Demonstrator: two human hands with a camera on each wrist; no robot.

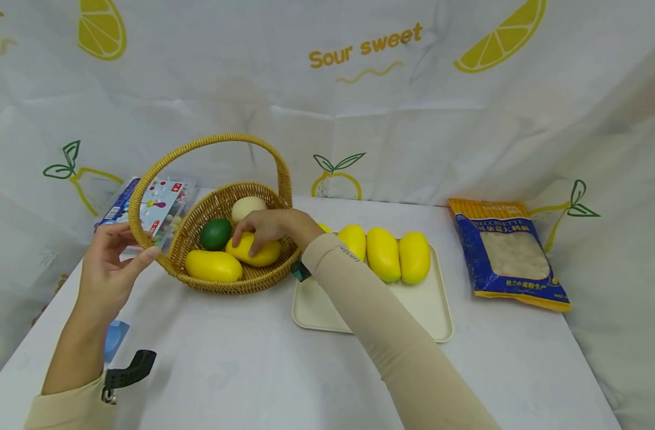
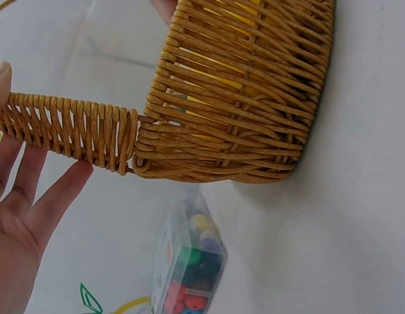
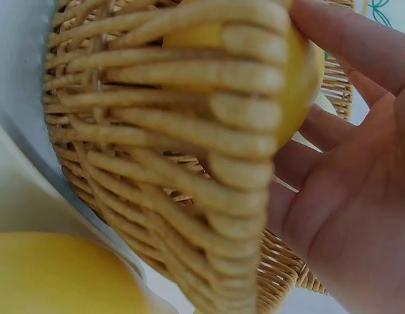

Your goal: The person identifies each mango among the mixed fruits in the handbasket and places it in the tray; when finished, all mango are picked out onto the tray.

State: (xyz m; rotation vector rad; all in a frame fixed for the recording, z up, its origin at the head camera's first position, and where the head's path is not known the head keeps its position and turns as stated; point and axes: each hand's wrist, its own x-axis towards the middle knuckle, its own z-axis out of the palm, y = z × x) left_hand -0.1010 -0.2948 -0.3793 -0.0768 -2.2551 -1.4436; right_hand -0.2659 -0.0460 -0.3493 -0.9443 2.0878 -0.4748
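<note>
With thumb and fingers, my left hand (image 1: 109,269) holds the lower handle of a woven basket (image 1: 238,286); the left wrist view shows this grip on the handle (image 2: 68,127) closely. Inside the basket, my right hand (image 1: 268,226) grips a yellow mango (image 1: 267,254), its fingers curled over the top. The right wrist view shows that mango (image 3: 299,98) behind the basket's rim, partly hidden. Beside it lie another mango (image 1: 213,267), a dark green oval fruit (image 1: 215,234) and a pale round one (image 1: 248,208). Several mangoes (image 1: 383,254) lie on a cream tray (image 1: 327,319) under my right forearm.
A blue and orange pasta bag (image 1: 512,251) lies at the right. Behind the basket's left side is a clear plastic box (image 1: 163,203), with coloured balls seen inside in the left wrist view. A small blue object (image 1: 114,340) shows beside my left wrist. A printed curtain (image 1: 381,143) hangs behind the table.
</note>
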